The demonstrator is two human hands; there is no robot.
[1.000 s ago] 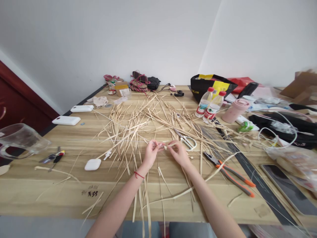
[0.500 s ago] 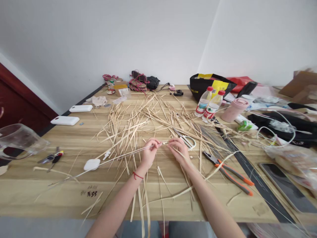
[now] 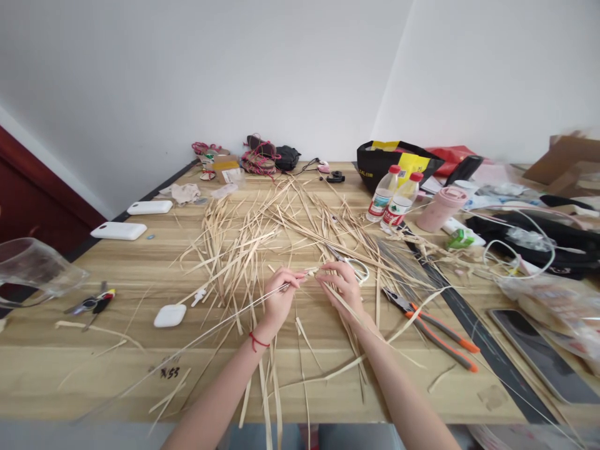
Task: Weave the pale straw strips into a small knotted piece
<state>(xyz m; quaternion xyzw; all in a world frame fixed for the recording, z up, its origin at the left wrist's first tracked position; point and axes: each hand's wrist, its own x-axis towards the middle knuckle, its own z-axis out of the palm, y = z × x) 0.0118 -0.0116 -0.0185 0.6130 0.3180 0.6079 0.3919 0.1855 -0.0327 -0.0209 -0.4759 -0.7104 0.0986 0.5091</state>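
Note:
My left hand is closed in a pinch on a long thin wire that runs from my fingers down toward the table's front left edge. My right hand is closed too, pinching a small straw piece where the wire meets it. Both hands hover close together above a loose pile of pale straw strips spread over the wooden table. A red thread circles my left wrist.
White-handled scissors lie just behind my right hand. Orange-handled pliers and a black ruler sit to the right. Two water bottles, a pink cup, a white earbud case, power banks and a glass jug ring the work area.
The wire's free end has swung from pointing far left down toward the table's front left edge. Both hands stayed together and shifted slightly.

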